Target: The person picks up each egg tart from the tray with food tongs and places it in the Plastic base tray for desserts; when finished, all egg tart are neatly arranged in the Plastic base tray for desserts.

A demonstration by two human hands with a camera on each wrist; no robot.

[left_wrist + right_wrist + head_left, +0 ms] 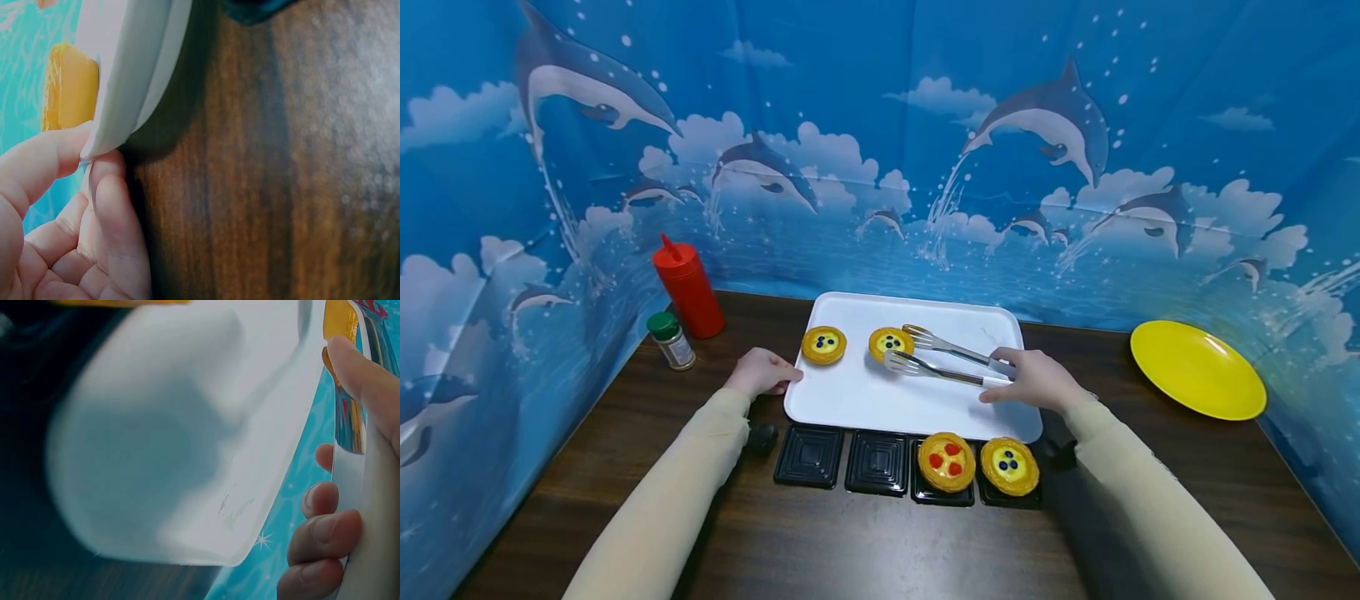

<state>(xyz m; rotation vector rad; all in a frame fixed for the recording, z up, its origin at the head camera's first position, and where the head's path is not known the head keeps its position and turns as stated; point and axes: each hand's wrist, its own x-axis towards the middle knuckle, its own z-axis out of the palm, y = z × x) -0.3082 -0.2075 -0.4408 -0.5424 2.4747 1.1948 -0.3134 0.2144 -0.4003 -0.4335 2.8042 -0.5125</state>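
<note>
My left hand (762, 373) pinches the left edge of a white tray (850, 400), thumb above and fingers below the rim in the left wrist view. My right hand (1037, 382) grips a pair of metal tongs (350, 469) with white handles over the tray's right half. The tongs' two tips stand apart at the right side of a blueberry-topped tart (889, 342) on the tray. Another blueberry tart (823, 345) sits to its left, close to my left hand.
Black square holders (808, 456) line the tray's front; the right two bear a red-topped tart (947, 462) and a blueberry tart (1010, 467). A red squeeze bottle (689, 287) and green-capped jar (672, 341) stand left. A yellow plate (1198, 370) lies right. A dolphin-print curtain hangs behind.
</note>
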